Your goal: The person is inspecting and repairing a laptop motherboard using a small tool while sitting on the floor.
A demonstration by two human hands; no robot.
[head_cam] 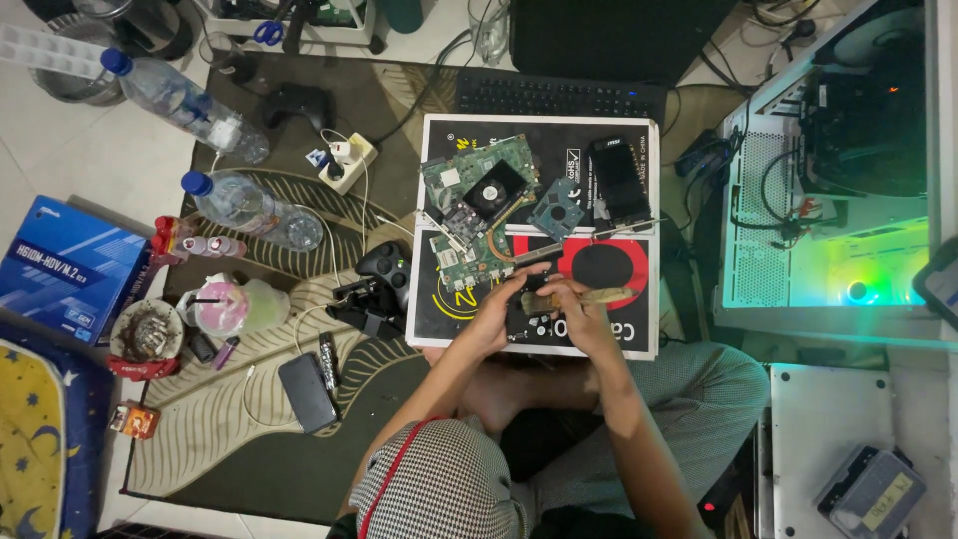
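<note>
Item in hand: a small dark part (534, 302), gripped by our left hand (496, 317) over the black box (609, 269) on which we work. Our right hand (577, 311) is closed on a brush (584, 297), laid across the part. Step, as we judge it: brushing the part clean; what is left calls for a steady grip and short strokes.

On the box: green circuit board (477, 205) with fan, small drive (557, 212), black card (619, 178).

Surroundings: patterned rug (249, 399) on a tiled floor, two bottles (249, 212), gamepad (384, 265), phone (306, 391), keyboard (559, 97), lit white computer case (828, 190) at right.
</note>
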